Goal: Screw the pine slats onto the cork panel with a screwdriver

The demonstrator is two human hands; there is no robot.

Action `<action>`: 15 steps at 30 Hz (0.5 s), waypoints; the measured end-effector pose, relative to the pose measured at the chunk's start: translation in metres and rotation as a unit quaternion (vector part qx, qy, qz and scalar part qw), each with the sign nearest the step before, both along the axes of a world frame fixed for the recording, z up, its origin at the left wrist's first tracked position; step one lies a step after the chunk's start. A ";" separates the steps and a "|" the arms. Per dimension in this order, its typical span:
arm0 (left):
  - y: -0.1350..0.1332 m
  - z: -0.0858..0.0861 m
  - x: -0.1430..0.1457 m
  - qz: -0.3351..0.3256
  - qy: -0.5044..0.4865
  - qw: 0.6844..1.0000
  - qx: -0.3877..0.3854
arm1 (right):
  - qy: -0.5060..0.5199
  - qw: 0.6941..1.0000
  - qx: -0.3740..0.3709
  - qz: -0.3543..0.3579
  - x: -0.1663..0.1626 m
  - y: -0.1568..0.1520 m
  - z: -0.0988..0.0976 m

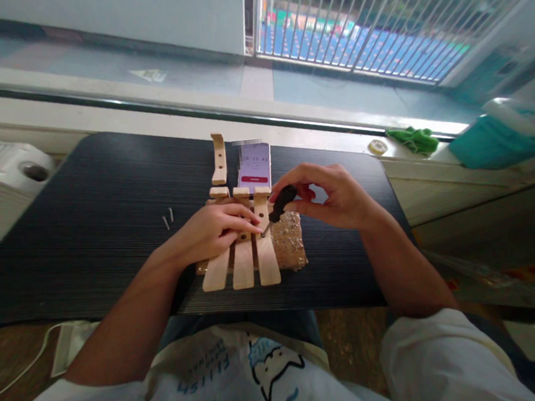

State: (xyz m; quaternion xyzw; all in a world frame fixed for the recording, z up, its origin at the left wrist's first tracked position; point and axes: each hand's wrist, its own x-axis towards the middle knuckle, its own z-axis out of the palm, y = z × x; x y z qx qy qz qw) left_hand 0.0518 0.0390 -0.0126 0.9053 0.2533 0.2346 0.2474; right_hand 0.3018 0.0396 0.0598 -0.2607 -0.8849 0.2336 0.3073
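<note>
My right hand [330,194] grips the black handle of a screwdriver [283,204]. Its shaft slants down to the lower hole of the rightmost wooden hook [269,266]; whether a screw sits under the tip is too small to tell. My left hand [213,228] lies with fingers stretched across the middle wooden hook [243,272] and the left wooden hook [216,275], its fingertips beside the screwdriver tip. All three hooks rest side by side on a speckled brown block [293,242], which looks wrapped in clear plastic.
A loose wooden hook [219,158] with two holes lies beyond the block, beside a lit phone [260,163]. Two screws [168,219] lie left on the black table [107,203]. On the sill are a tape roll [377,146], green cloth [413,141] and teal container [483,139].
</note>
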 end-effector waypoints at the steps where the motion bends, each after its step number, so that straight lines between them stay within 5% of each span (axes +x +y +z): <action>1: 0.000 0.000 0.000 0.000 0.001 1.000 -0.001 | 0.001 1.000 0.004 -0.002 0.000 0.000 0.000; 15: 0.000 0.001 0.000 0.003 -0.001 1.000 -0.003 | 0.045 0.999 0.023 -0.013 -0.003 0.002 -0.010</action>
